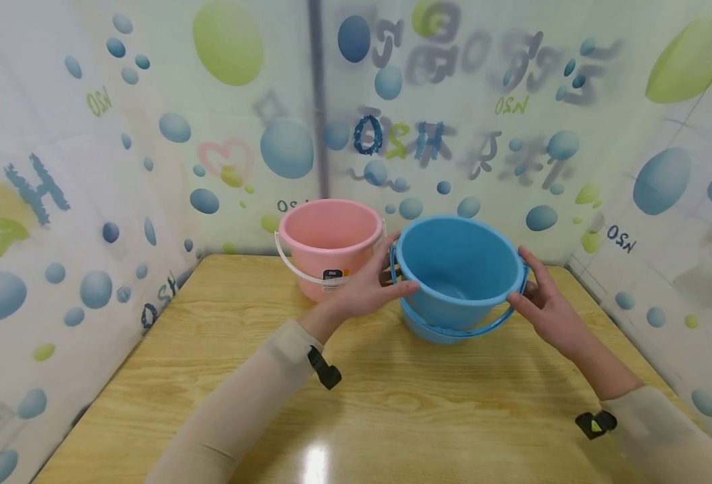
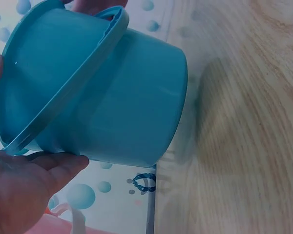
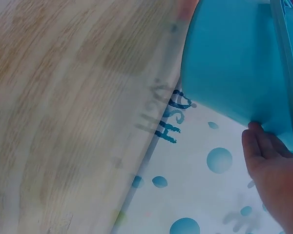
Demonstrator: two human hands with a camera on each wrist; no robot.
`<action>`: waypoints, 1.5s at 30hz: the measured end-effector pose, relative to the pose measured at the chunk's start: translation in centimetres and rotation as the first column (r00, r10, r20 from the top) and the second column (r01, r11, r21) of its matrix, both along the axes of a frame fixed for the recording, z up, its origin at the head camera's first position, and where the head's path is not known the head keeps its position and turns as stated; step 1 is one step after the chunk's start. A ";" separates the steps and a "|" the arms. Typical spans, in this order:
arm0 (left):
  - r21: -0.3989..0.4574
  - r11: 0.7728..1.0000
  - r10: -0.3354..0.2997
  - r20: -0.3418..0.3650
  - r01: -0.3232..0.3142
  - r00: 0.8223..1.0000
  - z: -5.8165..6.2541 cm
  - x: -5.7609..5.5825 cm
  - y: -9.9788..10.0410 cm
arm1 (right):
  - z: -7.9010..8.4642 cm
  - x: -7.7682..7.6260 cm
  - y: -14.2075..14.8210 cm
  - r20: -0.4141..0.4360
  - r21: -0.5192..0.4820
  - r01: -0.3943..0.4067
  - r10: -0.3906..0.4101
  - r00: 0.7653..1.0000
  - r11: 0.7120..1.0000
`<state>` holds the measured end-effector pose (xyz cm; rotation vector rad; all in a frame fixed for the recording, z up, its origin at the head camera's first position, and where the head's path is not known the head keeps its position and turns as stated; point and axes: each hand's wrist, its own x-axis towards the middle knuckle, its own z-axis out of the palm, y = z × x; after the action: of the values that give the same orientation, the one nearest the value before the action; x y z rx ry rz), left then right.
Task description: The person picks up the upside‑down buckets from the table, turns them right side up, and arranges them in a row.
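Observation:
A blue bucket [image 1: 446,306] is held between both hands over the right half of the table, its mouth facing up and tipped toward the head camera. My left hand [image 1: 364,286] grips its left side, thumb at the rim and fingers along the outer wall. On the opposite side my right hand [image 1: 549,316] grips the rim the same way. The blue handle [image 2: 63,97] hangs down across the front of the bucket. In the left wrist view, a gap and a shadow show between the bucket's base and the tabletop.
A pink bucket [image 1: 331,250] with a white handle [image 1: 300,270] and a dark label stands at the back of the wooden table [image 1: 228,336], just left of the blue one. Behind and to both sides hangs a curtain [image 1: 228,114] printed with blue and green drops.

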<state>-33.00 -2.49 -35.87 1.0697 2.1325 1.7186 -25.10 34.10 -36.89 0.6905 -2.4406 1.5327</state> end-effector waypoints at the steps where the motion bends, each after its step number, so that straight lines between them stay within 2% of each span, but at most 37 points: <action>1: -0.001 1.000 0.006 0.001 -0.006 1.000 -0.1 0.1 0.1 | -0.1 -0.1 0.1 -0.008 0.001 -0.006 0.006 1.000 1.000; 4: -0.005 1.000 0.016 -0.002 -0.016 1.000 -0.4 0.1 0.3 | -0.4 -0.3 0.2 -0.018 0.009 -0.013 0.013 1.000 1.000; 11: -0.011 0.998 0.062 -0.049 -0.063 0.997 -1.5 -0.1 0.8 | -0.8 -0.3 0.4 0.022 0.049 0.016 -0.017 1.000 0.999; 20: -0.040 0.989 0.142 -0.014 -0.143 0.990 -1.9 0.0 1.4 | -0.6 -0.7 0.7 0.024 0.085 0.082 -0.084 0.996 0.993; 24: -0.031 0.985 0.168 0.004 -0.168 0.986 -2.1 0.0 1.9 | -0.4 -1.0 0.9 0.046 0.068 0.087 -0.090 0.995 0.994; 31: -0.030 0.968 0.249 0.007 -0.249 0.968 -2.5 -0.4 2.7 | -0.5 -2.4 1.1 0.095 0.042 0.063 -0.067 0.993 0.997; 37: 0.000 0.963 0.271 0.046 -0.271 0.962 -2.8 -1.3 3.2 | -0.5 -3.3 1.1 0.128 0.035 0.067 -0.071 0.989 0.997; 45: 0.009 0.963 0.267 0.070 -0.268 0.961 -2.8 -2.0 3.5 | -0.7 -4.1 1.4 0.151 0.026 0.090 -0.093 0.984 0.996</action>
<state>-34.96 1.03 -38.62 0.7414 2.3090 1.8615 -29.18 35.49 -37.62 0.4737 -2.5599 1.5825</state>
